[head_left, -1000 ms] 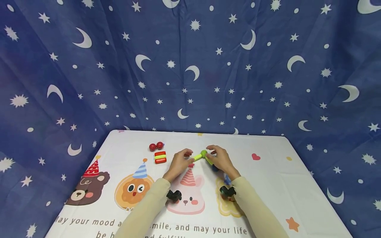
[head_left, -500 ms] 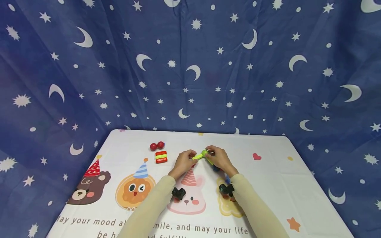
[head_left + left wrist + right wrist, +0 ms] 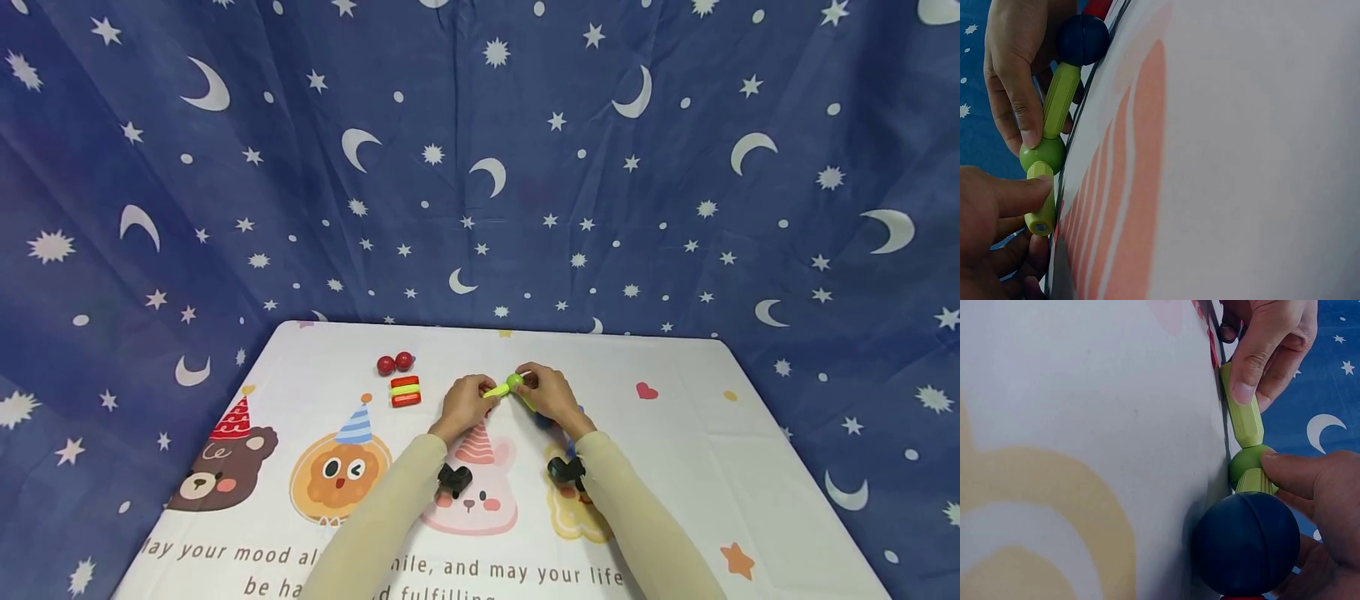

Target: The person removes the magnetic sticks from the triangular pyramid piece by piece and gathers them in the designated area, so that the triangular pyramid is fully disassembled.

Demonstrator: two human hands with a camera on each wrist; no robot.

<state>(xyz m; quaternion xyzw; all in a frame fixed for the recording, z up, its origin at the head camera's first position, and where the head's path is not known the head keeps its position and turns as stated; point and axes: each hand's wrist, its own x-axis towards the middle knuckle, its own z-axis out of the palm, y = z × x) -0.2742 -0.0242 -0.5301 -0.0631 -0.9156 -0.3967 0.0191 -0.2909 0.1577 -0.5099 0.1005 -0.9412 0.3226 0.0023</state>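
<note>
On the white cartoon-print table (image 3: 675, 467) my two hands meet over a chain of toy rods and balls. My left hand (image 3: 480, 392) pinches a lime-green rod (image 3: 497, 390) (image 3: 1041, 203) (image 3: 1242, 412), whose end sits against a green ball (image 3: 514, 382) (image 3: 1043, 154) (image 3: 1246, 461). My right hand (image 3: 528, 382) grips the second lime-green rod (image 3: 1062, 100) (image 3: 1254, 481), with a fingertip at the green ball. A dark blue ball (image 3: 542, 421) (image 3: 1083, 39) (image 3: 1247, 544) sits on that rod's other end, under my right palm.
Two red balls (image 3: 394, 363) and a small stack of red and yellow rods (image 3: 405, 391) lie to the left of my hands. A blue star-and-moon cloth (image 3: 480, 167) hangs behind and around the table. A red piece (image 3: 1099, 6) shows just beyond the blue ball.
My hands have drawn closer together around the green ball, the left hand shifting right along its rod. The red balls and the rod stack have not moved.
</note>
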